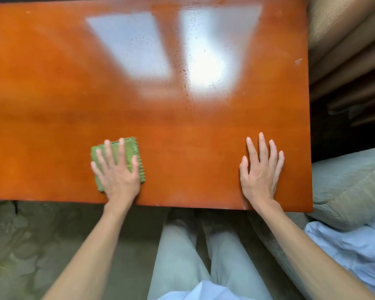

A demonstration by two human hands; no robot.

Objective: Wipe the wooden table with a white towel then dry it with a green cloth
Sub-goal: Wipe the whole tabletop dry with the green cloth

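Near the table's (182,126) front edge my left hand (117,172) presses flat on the green cloth (131,148), right hand (261,169) flat and empty; far droplets (185,79) may get missed, I judge.

Folded cloth (126,154) on surface (182,118), near front edge, left of centre. Left hand (117,172) flat on top of cloth. Right hand (261,169) flat on surface, well right of cloth, near right front corner. Cushion (351,191) off right edge; crumpled fabric (351,250) before it.
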